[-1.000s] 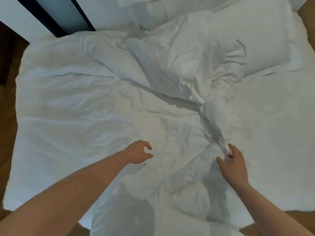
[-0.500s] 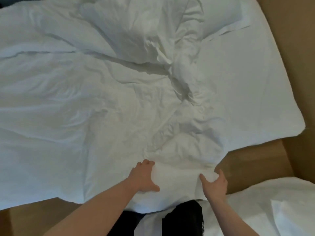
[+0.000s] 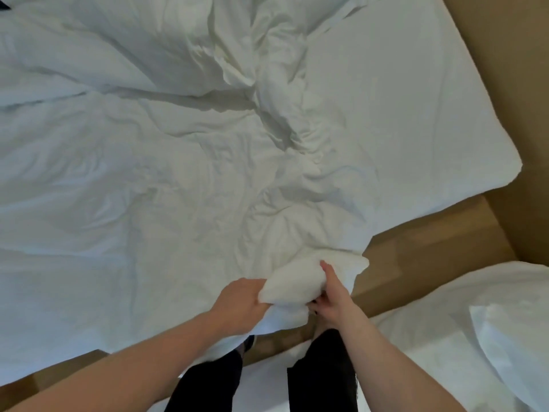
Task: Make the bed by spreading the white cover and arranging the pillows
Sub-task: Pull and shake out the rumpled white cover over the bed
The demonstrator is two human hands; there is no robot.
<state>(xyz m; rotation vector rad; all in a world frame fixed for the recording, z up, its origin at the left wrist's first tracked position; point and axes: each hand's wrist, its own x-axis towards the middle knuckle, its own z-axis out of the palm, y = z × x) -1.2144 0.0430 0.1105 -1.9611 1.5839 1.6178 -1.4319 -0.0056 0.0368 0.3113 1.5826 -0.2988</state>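
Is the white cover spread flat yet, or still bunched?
Still bunched: the white cover lies in deep wrinkles, and left hand and right hand grip its gathered edge.

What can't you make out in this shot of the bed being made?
- Left hand fingertips, head view: buried in the gripped white cover.
- Right hand fingers: mostly tucked under the same fold.
- Pillow: cut off by the right edge.
- Head of the bed: beyond the top edge.

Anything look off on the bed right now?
Yes. The white cover is not spread: it lies twisted into a rumpled ridge running up the middle, and its near edge is bunched between the left hand and right hand. The bed's right side shows only bare sheet.
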